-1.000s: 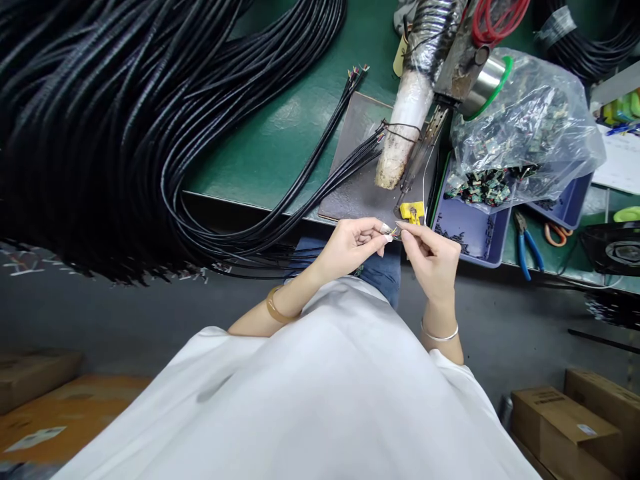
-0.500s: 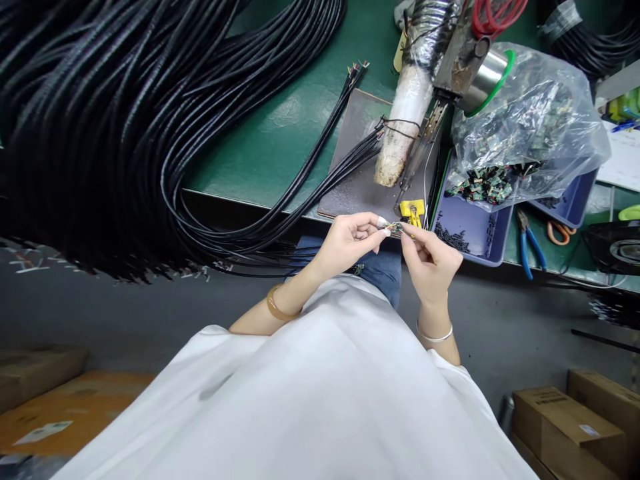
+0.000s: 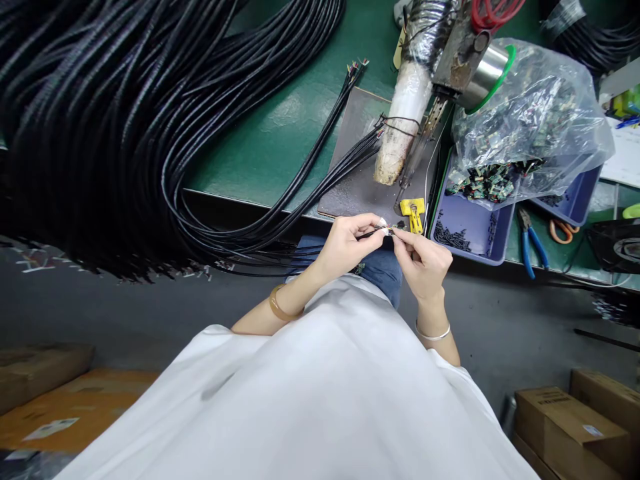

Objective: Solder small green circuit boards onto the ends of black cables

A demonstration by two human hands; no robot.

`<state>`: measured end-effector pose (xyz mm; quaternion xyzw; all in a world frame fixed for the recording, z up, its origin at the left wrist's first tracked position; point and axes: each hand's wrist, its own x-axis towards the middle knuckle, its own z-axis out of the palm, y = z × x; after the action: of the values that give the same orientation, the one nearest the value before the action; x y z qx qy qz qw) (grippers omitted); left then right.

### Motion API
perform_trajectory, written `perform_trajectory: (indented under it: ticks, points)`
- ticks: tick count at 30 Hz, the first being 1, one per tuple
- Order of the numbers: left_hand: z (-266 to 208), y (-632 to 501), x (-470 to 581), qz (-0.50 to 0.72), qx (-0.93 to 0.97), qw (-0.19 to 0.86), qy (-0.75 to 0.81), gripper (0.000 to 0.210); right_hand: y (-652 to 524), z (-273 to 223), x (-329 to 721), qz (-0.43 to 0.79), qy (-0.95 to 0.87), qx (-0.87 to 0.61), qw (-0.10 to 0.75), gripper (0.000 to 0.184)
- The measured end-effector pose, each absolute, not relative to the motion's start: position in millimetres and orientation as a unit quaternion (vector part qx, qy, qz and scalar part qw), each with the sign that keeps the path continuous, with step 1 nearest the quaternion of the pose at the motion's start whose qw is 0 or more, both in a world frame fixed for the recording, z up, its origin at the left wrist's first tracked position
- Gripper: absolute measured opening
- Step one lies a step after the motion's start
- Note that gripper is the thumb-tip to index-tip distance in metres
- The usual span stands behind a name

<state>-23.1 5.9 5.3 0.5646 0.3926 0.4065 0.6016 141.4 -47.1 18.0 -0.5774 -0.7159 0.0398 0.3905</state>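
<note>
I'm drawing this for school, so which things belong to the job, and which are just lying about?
Probably for the job:
thin wires between the left hand and right hand
black cables
little circuit boards in the purple tray

Probably just lying about:
blue-handled pliers, untouched
cardboard boxes

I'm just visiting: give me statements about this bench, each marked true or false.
1. The left hand and right hand meet at a small dark wired piece. True.
2. The thin silver bangle circles the left wrist. False: the thin silver bangle is on the right.
3. The blue-handled metal pliers lie right of the purple plastic tray. True.
4. The clear plastic bag lies under that tray. False: the clear plastic bag rests partly over it.
</note>
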Motion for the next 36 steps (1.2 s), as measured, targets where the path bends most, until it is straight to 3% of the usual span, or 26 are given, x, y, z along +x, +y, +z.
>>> perform_trajectory:
  ticks: [4, 7, 10, 14, 17, 24, 36]
  points:
    - [7.4, 3.4, -23.1, 0.403, 0.602, 0.56, 0.402, 0.014, -47.1, 16.1, 139.0, 0.06, -0.676, -0.603, 0.419, 0.01]
    - [9.4, 4.4, -22.0, 0.409, 0.592, 0.555, 0.417, 0.016, -49.4, 15.7, 138.1, 0.094, -0.581, -0.631, 0.506, 0.023]
    - [10.6, 7.4, -20.9, 0.422, 0.574, 0.563, 0.42, 0.018, -50.4, 15.9, 138.7, 0.108, -0.525, -0.627, 0.566, 0.019]
    - [11.2, 12.3, -20.0, 0.423, 0.567, 0.578, 0.407, 0.017, -45.8, 15.0, 135.2, 0.142, -0.538, -0.626, 0.547, 0.006]
    - [11.6, 16.4, -19.1, 0.42, 0.573, 0.567, 0.416, 0.017, -40.1, 12.7, 129.8, 0.192, -0.555, -0.616, 0.525, 0.009]
    - [11.9, 25.8, -15.7, 0.416, 0.581, 0.553, 0.427, 0.019, -30.2, 12.7, 128.5, 0.099, -0.603, -0.61, 0.505, 0.006]
    - [14.4, 28.3, -18.6, 0.435, 0.589, 0.541, 0.415, 0.02, -22.2, 23.9, 128.3, 0.056, -0.631, -0.596, 0.493, 0.007]
